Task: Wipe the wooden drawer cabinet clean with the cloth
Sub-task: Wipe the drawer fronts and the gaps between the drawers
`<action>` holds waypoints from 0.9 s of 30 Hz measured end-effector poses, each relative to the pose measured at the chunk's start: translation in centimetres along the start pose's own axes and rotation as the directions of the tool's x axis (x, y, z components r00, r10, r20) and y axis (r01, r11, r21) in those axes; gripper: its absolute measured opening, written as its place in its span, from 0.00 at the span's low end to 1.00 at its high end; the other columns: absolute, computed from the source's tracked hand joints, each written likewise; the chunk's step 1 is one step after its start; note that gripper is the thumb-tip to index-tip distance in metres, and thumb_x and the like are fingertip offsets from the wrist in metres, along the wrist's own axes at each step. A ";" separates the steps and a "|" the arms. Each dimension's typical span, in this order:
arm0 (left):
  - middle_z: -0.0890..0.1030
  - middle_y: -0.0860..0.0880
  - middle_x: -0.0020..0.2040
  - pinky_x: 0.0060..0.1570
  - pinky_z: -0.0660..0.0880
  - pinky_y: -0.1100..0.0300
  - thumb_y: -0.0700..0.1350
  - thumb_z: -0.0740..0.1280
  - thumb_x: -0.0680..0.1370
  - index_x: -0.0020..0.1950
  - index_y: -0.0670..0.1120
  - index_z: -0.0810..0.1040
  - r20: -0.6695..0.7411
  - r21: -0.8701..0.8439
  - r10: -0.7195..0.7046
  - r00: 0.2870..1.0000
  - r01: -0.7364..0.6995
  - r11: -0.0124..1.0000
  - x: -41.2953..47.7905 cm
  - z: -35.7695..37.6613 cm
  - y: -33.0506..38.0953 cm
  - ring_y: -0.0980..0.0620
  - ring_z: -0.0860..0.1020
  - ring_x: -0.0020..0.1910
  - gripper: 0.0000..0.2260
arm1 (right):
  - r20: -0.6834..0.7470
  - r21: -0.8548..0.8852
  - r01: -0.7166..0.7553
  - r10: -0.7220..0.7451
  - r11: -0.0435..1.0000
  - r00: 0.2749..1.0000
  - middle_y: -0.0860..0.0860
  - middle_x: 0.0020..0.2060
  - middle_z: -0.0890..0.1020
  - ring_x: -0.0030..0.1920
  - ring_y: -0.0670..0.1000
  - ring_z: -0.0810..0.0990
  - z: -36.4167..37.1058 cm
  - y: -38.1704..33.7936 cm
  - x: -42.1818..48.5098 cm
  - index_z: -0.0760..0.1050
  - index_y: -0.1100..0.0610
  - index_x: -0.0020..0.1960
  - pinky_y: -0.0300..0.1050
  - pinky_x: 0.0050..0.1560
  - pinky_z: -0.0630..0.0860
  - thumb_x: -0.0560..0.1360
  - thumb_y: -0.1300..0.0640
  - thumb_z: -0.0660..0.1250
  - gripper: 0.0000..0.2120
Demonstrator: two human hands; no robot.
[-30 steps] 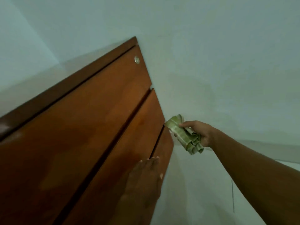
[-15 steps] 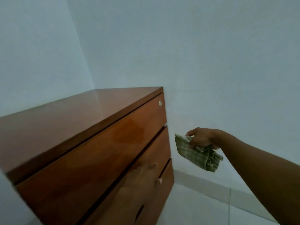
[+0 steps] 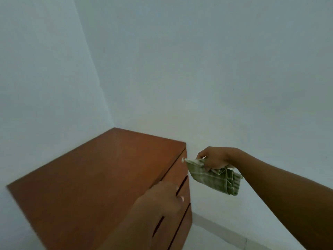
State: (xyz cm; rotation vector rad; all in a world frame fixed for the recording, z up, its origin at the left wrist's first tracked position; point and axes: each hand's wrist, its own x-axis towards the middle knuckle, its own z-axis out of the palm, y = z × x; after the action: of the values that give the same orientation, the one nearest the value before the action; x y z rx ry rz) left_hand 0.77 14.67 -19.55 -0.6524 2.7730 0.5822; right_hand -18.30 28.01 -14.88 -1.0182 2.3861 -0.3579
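Trouble spots first, starting with the cabinet (image 3: 90,177), tucked into the corner. Its broad top is bare and the cloth is nowhere on it, so the wiping there looks undone. A quick swipe could easily miss the back edge against the wall.

At the cabinet's front edge the left hand (image 3: 158,201) lies against the drawer fronts. It is blurred, and whether the fingers are flat or hooked into the gap between drawers can't be told. If they pull, a drawer could slide out as the person leans in.

Near the cabinet's top front corner sits a small metal fitting (image 3: 182,160). The cloth (image 3: 214,179) has one corner pointing right at it, close by, and loose fabric may snag there.

The right hand (image 3: 214,159) pinches the cloth with fingers curled round its upper edge. It holds the cloth in the air just off the cabinet's right side, most of it dangling. A light hold like that could let it slip to the floor (image 3: 216,244).

Now the surfaces:
- **Cabinet:** boxy, with a reddish-brown wood finish, smooth with a dull sheen. The edges are straight and dark slots run between three drawer fronts.
- **Metal fitting:** a pale, shiny disc.
- **Cloth:** soft, green with pale checks, bunched into crumpled folds.
- **Wall:** behind and right of the cabinet is a plain pale wall (image 3: 234,69) with a lighter strip at its foot.
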 end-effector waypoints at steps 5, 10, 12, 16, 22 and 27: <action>0.75 0.48 0.71 0.68 0.72 0.49 0.55 0.62 0.81 0.75 0.49 0.70 -0.017 -0.038 -0.076 0.997 0.075 0.996 -3.8 -11.8 3.2 0.47 0.75 0.68 0.23 | 0.076 0.030 0.039 -0.041 0.999 0.996 0.54 0.48 0.84 0.46 0.55 0.84 -9.4 -5.5 -2.8 0.79 0.49 0.58 0.54 0.51 0.82 0.74 0.62 0.67 0.15; 0.69 0.47 0.76 0.72 0.68 0.47 0.57 0.61 0.81 0.79 0.51 0.64 0.050 -0.060 -0.191 0.980 0.194 0.979 -7.5 -20.9 6.1 0.45 0.70 0.73 0.27 | 0.140 0.121 0.063 -0.080 0.991 0.987 0.57 0.43 0.85 0.37 0.51 0.80 -17.3 -10.1 -5.8 0.78 0.50 0.59 0.48 0.42 0.76 0.75 0.64 0.67 0.15; 0.69 0.48 0.76 0.72 0.67 0.47 0.57 0.61 0.81 0.79 0.51 0.63 0.086 -0.091 -0.235 0.968 0.243 0.966 -9.2 -23.6 7.5 0.45 0.69 0.73 0.27 | 0.177 0.167 0.061 -0.090 0.984 0.980 0.55 0.39 0.83 0.36 0.51 0.79 -19.6 -11.4 -7.1 0.78 0.53 0.61 0.47 0.43 0.77 0.76 0.65 0.67 0.16; 0.69 0.48 0.76 0.72 0.66 0.45 0.57 0.61 0.81 0.79 0.52 0.62 0.142 -0.135 -0.317 0.938 0.336 0.932 -11.9 -26.9 9.8 0.45 0.68 0.74 0.27 | 0.273 0.215 0.034 -0.093 0.976 0.957 0.55 0.43 0.82 0.42 0.55 0.81 -22.9 -13.2 -8.9 0.78 0.54 0.63 0.53 0.52 0.80 0.75 0.65 0.68 0.17; 0.67 0.46 0.78 0.73 0.65 0.44 0.55 0.61 0.82 0.80 0.50 0.60 0.193 -0.180 -0.370 0.909 0.403 0.897 -11.9 -28.1 10.2 0.43 0.66 0.75 0.28 | 0.346 0.178 0.035 -0.096 0.983 0.933 0.59 0.52 0.83 0.53 0.61 0.84 -23.5 -14.0 -6.8 0.78 0.53 0.63 0.60 0.58 0.81 0.75 0.65 0.67 0.18; 0.65 0.45 0.78 0.73 0.65 0.45 0.55 0.60 0.82 0.80 0.48 0.62 0.281 -0.150 -0.408 0.869 0.459 0.875 -9.0 -27.3 7.3 0.43 0.66 0.75 0.27 | 0.431 0.120 0.009 -0.060 0.993 0.900 0.59 0.55 0.82 0.55 0.61 0.82 -20.6 -14.0 -1.8 0.76 0.54 0.66 0.60 0.59 0.80 0.76 0.66 0.66 0.20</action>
State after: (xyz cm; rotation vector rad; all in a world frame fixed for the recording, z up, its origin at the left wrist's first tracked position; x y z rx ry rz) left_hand 1.62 12.35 10.06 -1.1342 2.2468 0.7976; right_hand -20.34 20.52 8.90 -0.9712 1.9255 -0.2456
